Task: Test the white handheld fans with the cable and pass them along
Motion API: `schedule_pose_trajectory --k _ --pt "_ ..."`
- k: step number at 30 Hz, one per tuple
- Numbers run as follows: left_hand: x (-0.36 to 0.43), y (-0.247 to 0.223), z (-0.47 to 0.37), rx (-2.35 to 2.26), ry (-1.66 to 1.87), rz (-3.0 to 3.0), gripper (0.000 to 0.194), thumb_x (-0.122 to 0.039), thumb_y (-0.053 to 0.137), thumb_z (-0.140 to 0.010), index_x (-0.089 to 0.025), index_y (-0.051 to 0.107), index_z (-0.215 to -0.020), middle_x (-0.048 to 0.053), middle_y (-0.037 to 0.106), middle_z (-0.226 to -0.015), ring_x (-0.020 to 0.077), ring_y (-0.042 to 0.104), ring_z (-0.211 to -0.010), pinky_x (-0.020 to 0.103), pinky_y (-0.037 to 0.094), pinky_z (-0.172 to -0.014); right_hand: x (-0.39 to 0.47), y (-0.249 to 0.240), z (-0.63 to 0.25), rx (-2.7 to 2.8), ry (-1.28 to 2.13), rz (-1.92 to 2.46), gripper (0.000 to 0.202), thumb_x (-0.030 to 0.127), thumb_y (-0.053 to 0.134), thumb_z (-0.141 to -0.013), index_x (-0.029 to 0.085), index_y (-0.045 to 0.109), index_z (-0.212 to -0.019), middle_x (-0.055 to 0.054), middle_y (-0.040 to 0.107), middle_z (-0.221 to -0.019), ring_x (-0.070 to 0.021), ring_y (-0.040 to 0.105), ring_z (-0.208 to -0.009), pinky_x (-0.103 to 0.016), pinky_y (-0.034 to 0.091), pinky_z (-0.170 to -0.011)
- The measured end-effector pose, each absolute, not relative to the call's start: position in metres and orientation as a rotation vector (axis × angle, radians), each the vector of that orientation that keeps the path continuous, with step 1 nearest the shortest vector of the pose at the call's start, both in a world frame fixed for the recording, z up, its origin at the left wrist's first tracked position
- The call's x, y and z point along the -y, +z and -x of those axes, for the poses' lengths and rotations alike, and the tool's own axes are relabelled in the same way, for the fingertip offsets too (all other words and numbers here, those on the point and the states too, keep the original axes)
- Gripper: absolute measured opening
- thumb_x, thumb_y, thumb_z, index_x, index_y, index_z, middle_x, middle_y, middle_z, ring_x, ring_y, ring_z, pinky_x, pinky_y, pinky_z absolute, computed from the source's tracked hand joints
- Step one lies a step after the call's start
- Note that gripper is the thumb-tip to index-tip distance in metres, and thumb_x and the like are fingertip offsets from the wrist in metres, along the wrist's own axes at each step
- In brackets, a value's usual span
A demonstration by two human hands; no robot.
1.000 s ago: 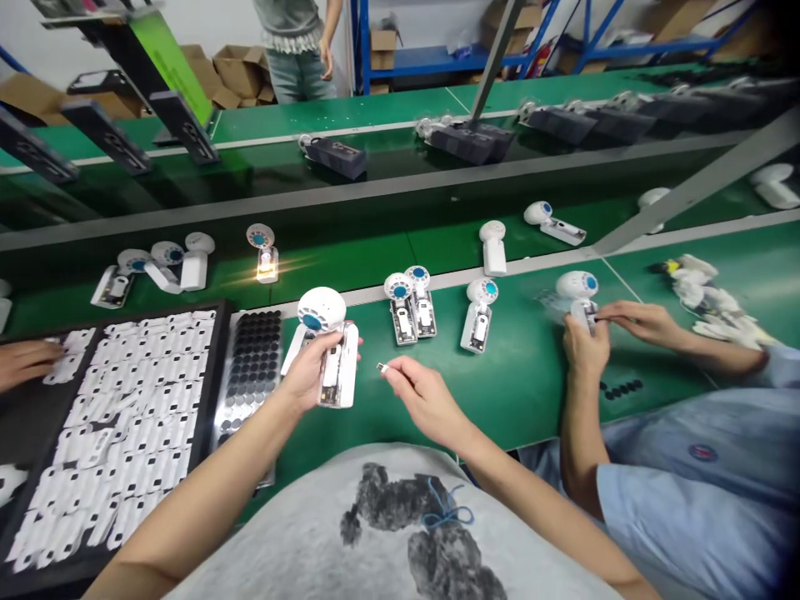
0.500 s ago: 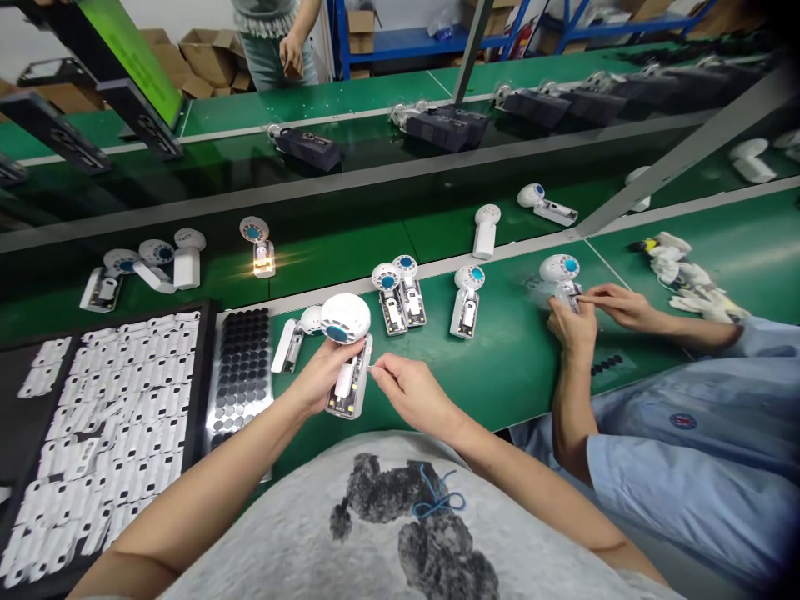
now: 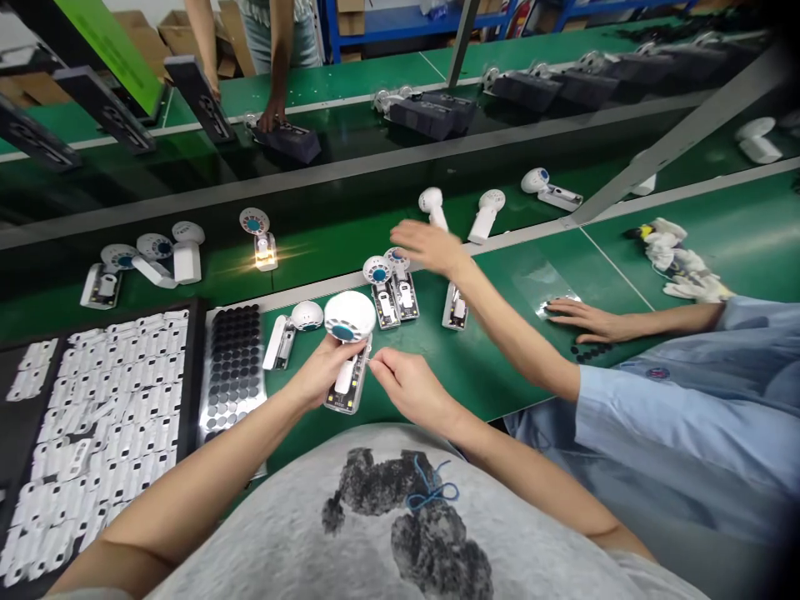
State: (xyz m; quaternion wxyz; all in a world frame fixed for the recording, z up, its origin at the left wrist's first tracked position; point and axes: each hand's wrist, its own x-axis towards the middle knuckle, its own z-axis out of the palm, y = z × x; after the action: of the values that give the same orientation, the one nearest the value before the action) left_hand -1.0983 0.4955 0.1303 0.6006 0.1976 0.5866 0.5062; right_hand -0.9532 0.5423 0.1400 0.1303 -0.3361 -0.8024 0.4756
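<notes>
My left hand (image 3: 322, 375) is closed round the neck of a white handheld device (image 3: 350, 315). The device has a round head with a blue centre, and its handle lies open, showing a dark circuit board and a white inner part. My right hand (image 3: 409, 385) is pinched at the right edge of that handle; what sits between its fingertips is too small to make out. Left of my left hand lies another white device (image 3: 306, 317) with its handle open. Two similar open devices (image 3: 386, 304) stand side by side beyond my right hand.
A black tray (image 3: 193, 367) of white shell parts and a sheet of black round pads (image 3: 236, 350) lie to the left. A co-worker's arm (image 3: 518, 333) reaches across at right; their other hand (image 3: 581, 317) rests by a clear film. Devices sit on the belt (image 3: 350, 242).
The co-worker's arm has swung left over the bench, and a white device now lies on the belt by that hand. Across the line, a person now grips a dark box. My hands have barely moved.
</notes>
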Motion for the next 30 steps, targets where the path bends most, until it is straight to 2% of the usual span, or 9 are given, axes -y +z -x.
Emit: schedule_pose_trajectory --k 3,6,9,15,19,23,27,30 --pt "-0.494 0.13 1.098 -1.421 1.127 -0.512 0.045 -0.026 0.066 -0.067 -0.019 0.05 -0.107 0.003 0.058 -0.103 0.0143 0.054 -0.084 0.022 0.041 -0.07 -0.542 0.133 0.951 2.372 1.417 0.993 0.023 0.023 0.038 -0.087 0.017 0.045 -0.065 0.002 0.047 -0.06 -0.0105 0.042 -0.056 -0.023 0.03 -0.055" --pt "-0.491 0.13 1.099 -1.387 1.061 -0.408 0.042 -0.029 0.064 -0.068 -0.021 0.05 -0.107 0.001 0.06 -0.093 0.0132 0.055 -0.076 0.021 0.041 -0.065 -0.54 0.128 0.948 2.262 1.571 0.955 0.022 0.023 0.037 -0.088 0.017 0.048 -0.07 0.002 0.05 -0.063 -0.0107 0.045 -0.06 -0.022 0.033 -0.058" --pt "-0.49 0.128 1.099 -1.331 1.059 -0.328 0.042 -0.032 0.064 -0.068 -0.02 0.051 -0.106 0.002 0.06 -0.087 0.0129 0.055 -0.072 0.022 0.041 -0.061 -0.536 0.129 0.946 2.26 1.483 0.942 0.021 0.025 0.036 -0.088 0.017 0.049 -0.073 0.003 0.047 -0.061 -0.0103 0.044 -0.058 -0.022 0.032 -0.057" --pt "-0.489 0.121 1.095 -1.338 1.125 -0.477 0.043 -0.028 0.067 -0.065 -0.016 0.053 -0.104 0.005 0.06 -0.098 0.0169 0.054 -0.089 0.024 0.041 -0.076 -0.535 0.13 0.945 2.315 1.458 0.974 0.022 0.024 0.036 -0.089 0.017 0.049 -0.072 0.003 0.046 -0.058 -0.0095 0.042 -0.055 -0.021 0.03 -0.054" --pt "-0.485 0.118 1.095 -1.342 1.103 -0.417 0.039 -0.03 0.065 -0.067 -0.016 0.052 -0.101 0.005 0.059 -0.1 0.0177 0.054 -0.091 0.025 0.042 -0.076 -0.536 0.124 0.945 2.292 1.522 0.964 0.023 0.025 0.036 -0.089 0.017 0.049 -0.072 0.004 0.046 -0.059 -0.0092 0.041 -0.055 -0.021 0.029 -0.054" --pt "-0.484 0.119 1.089 -1.355 1.059 -0.405 0.039 -0.029 0.063 -0.069 -0.017 0.05 -0.103 0.005 0.059 -0.097 0.0154 0.055 -0.083 0.024 0.043 -0.07 -0.536 0.118 0.945 2.307 1.586 0.992 0.025 0.026 0.037 -0.088 0.017 0.048 -0.067 0.004 0.045 -0.057 -0.009 0.04 -0.054 -0.021 0.028 -0.053" --pt "-0.493 0.118 1.082 -1.349 1.07 -0.407 0.039 -0.028 0.064 -0.067 -0.016 0.049 -0.1 0.002 0.058 -0.084 0.0124 0.054 -0.067 0.022 0.042 -0.059 -0.545 0.113 0.937 2.229 1.678 1.03 0.025 0.028 0.04 -0.086 0.016 0.052 -0.068 0.004 0.046 -0.058 -0.0092 0.04 -0.055 -0.02 0.03 -0.053" --pt "-0.511 0.115 1.097 -1.41 1.113 -0.353 0.038 -0.029 0.065 -0.065 -0.016 0.05 -0.097 0.0 0.057 -0.074 0.01 0.051 -0.058 0.02 0.039 -0.052 -0.563 0.11 0.915 2.03 1.813 1.184 0.026 0.033 0.042 -0.083 0.016 0.052 -0.066 0.005 0.039 -0.053 -0.0079 0.034 -0.047 -0.019 0.027 -0.046"
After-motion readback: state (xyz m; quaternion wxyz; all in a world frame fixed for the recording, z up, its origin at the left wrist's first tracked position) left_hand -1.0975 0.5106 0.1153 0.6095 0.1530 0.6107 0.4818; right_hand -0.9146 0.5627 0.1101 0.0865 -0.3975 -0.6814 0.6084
